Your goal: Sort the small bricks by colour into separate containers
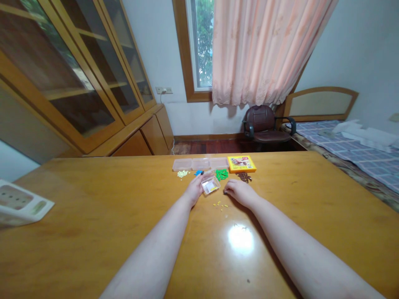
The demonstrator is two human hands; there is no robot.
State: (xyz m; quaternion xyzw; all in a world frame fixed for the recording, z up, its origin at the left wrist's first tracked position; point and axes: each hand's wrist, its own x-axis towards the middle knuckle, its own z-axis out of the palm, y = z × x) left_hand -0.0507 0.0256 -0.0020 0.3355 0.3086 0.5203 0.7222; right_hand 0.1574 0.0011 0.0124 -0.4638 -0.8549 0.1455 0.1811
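Observation:
My left hand (194, 190) grips a small clear plastic box (210, 185) by its left side. The box is tilted toward me with its lid up, and a few yellow bits lie inside. Just right of it, my right hand (239, 192) is close to the tabletop with its fingertips pinched together; whatever they hold is hidden. Several small yellow pieces (219, 204) lie scattered on the table in front of the hands. Behind the hands are piles of green pieces (222, 174), blue pieces (198, 172), pale cream pieces (183, 174) and brown pieces (244, 177).
Clear plastic boxes (182, 165) stand in a row behind the piles, beside a yellow printed box (242, 164). A white object with holes (21, 204) is at the left of the wooden table (109, 220). Beyond are a chair (263, 122) and a bed (358, 143).

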